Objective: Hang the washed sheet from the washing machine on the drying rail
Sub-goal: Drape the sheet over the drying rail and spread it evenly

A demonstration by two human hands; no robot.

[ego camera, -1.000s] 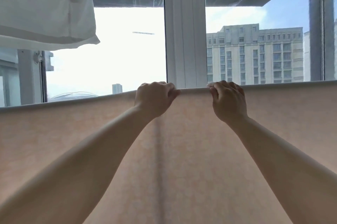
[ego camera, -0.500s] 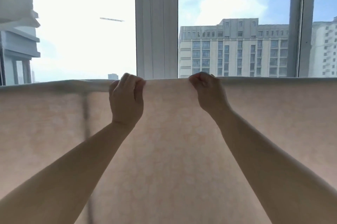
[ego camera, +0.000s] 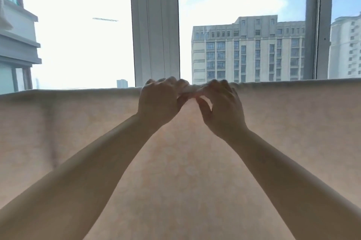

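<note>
A pale peach sheet (ego camera: 82, 132) hangs in front of me across the whole width of the view, its top fold running level at about mid-height; the rail under that fold is hidden by the cloth. My left hand (ego camera: 159, 102) grips the top fold just left of centre, fingers curled over it. My right hand (ego camera: 220, 106) grips the same fold right beside it, fingers over the top and thumb below. A small bunch of cloth is gathered between the two hands.
Behind the sheet stands a large window with a white frame post (ego camera: 155, 24) in the middle and a second post (ego camera: 314, 24) at the right. A bit of white cloth (ego camera: 4, 18) shows at the far left edge.
My hands have moved together along the top fold and now almost touch, bunching cloth between them. The view has shifted right; the white cloth at upper left has nearly left the frame.
</note>
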